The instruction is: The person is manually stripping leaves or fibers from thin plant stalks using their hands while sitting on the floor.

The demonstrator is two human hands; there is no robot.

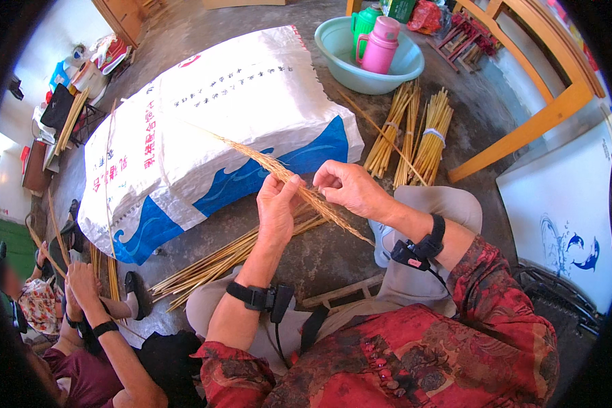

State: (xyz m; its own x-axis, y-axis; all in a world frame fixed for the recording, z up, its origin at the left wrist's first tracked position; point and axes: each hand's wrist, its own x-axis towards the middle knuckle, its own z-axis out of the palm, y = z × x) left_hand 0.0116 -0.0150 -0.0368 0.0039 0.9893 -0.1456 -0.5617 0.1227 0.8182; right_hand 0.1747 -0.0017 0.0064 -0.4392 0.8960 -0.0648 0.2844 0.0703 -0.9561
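My left hand [278, 206] pinches a dry, straw-coloured grass seed head [270, 163] between thumb and fingers. Its thin tip points up and left over the sack, while the loose lower end slants down to the right. Just right of the grip, my right hand [354, 188] has its fingers curled close beside the seed head; whether they pinch a strand is hidden. Below my left hand, a loose pile of long dry stalks [214, 262] lies on the floor. In front stands a large white woven sack [224, 107] with blue wave print and writing.
Tied stalk bundles [433, 132] lie right of the sack, below a pale basin [331, 56] holding a pink thermos flask [380, 51] and a green one [364, 25]. A wooden frame [525, 130] and a white dolphin-printed panel [551, 199] stand right. A co-worker's hands [81, 288] hold stalks at left.
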